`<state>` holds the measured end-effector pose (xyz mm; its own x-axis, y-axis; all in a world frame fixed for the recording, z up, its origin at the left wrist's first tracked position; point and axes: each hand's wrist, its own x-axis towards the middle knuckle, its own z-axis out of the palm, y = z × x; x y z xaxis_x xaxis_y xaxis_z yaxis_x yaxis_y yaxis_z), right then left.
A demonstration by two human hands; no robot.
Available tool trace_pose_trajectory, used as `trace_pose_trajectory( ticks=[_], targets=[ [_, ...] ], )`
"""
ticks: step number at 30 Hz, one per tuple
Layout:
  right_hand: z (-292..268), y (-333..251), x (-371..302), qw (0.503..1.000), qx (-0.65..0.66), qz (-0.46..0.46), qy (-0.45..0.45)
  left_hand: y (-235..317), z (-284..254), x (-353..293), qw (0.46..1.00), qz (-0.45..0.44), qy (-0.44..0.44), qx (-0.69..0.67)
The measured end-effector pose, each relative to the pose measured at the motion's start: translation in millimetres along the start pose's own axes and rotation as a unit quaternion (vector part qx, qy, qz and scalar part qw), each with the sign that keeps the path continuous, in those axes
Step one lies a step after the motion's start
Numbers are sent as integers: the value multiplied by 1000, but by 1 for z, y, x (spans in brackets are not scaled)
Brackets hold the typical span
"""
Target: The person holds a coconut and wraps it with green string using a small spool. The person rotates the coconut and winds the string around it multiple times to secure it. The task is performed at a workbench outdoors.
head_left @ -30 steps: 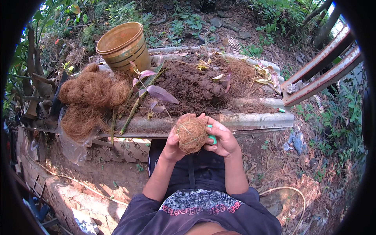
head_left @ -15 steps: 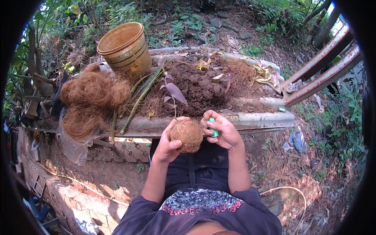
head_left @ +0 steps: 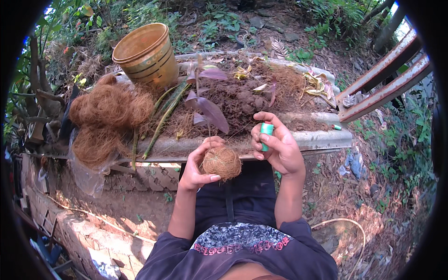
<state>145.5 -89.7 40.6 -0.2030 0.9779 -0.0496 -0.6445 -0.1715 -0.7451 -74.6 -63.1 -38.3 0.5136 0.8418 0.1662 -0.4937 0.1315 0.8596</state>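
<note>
My left hand (head_left: 199, 169) cups a round ball of coconut fibre (head_left: 222, 163), with pale thread lines wound over its surface. A purple-leaved plant (head_left: 210, 112) rises from the far side of that ball, its stem partly hidden. To the right, my right hand (head_left: 282, 148) grips a green spool of thread (head_left: 266, 135) between thumb and fingers. The spool stands nearly upright, apart from the ball. Any thread running between spool and ball is too fine to make out.
Beyond my hands, a corrugated sheet (head_left: 322, 137) bears dark soil (head_left: 238, 100), loose coconut fibre (head_left: 109, 109) and cut green stalks (head_left: 163, 126). A yellowish bucket (head_left: 151, 58) leans at the back left. Another small green spool (head_left: 336, 127) lies at the right edge, near a rusty metal frame (head_left: 382, 84).
My right hand has moved right and slightly up with the spool, away from the ball. The fibre ball has turned in my left hand, and the plant's leaves have swung.
</note>
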Motion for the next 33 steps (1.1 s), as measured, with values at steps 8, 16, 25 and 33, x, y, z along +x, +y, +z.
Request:
trace_pose_trajectory(
  ticks=[8, 16, 25, 33],
  targets=[
    [1, -1, -7, 998, 2, -56, 23, 0, -8, -2, 1000, -5, 23, 11],
    [21, 5, -24, 988, -132, -62, -40, -10, -8, -1, 996, 34, 56, 60],
    [41, 57, -40, 983, -131, 35, -122, -15, 8, 3, 987, 80, 138, -16],
    [22, 95, -24, 981, 42, 69, -176, -5, 31, 19, 963, 38, 238, -121]
  ],
)
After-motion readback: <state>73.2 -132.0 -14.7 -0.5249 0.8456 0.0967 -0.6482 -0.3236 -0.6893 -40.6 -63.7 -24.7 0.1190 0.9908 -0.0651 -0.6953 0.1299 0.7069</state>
